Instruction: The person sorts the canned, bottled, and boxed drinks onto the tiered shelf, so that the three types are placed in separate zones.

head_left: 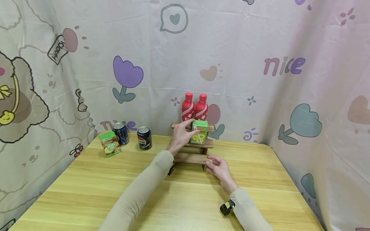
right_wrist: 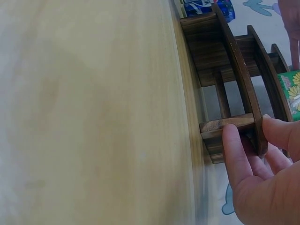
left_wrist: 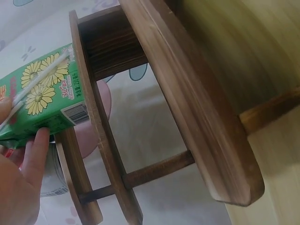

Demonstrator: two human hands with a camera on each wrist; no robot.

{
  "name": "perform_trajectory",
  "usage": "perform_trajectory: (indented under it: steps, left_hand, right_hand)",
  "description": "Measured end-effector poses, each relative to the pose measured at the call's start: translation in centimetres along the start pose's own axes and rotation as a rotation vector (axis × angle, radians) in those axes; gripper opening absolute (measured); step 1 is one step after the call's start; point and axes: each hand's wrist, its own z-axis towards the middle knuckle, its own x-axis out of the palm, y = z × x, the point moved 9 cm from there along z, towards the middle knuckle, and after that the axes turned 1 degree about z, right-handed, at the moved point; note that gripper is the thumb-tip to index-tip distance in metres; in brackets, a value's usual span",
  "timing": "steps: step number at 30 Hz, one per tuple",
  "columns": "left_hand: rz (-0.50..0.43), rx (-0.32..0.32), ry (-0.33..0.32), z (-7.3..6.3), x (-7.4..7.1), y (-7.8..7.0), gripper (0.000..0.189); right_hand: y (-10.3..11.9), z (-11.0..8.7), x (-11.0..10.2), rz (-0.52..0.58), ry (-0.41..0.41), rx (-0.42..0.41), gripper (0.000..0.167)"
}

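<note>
My left hand pinches a green drink carton with yellow flowers and a straw on its front. The carton is upright at the right part of the middle step of a brown wooden tiered stand. With thumb and fingers, my right hand grips the right end of the stand's lowest step. In the right wrist view, the thumb lies on the step and a fingertip touches the end brace. Two red bottles stand side by side on the top step, their lower parts hidden behind the left hand and carton.
To the left on the wooden table stand two dark blue cans. Another green carton leans near the farther-left can. A printed cloth hangs behind the stand and along both sides.
</note>
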Motion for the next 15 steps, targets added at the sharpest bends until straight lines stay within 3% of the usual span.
perform_trajectory:
  steps: [15]
  left_hand:
    - [-0.028, 0.003, -0.01, -0.04, 0.17, -0.06, 0.054]
  right_hand:
    - [-0.16, 0.16, 0.0, -0.007, -0.009, -0.002, 0.038]
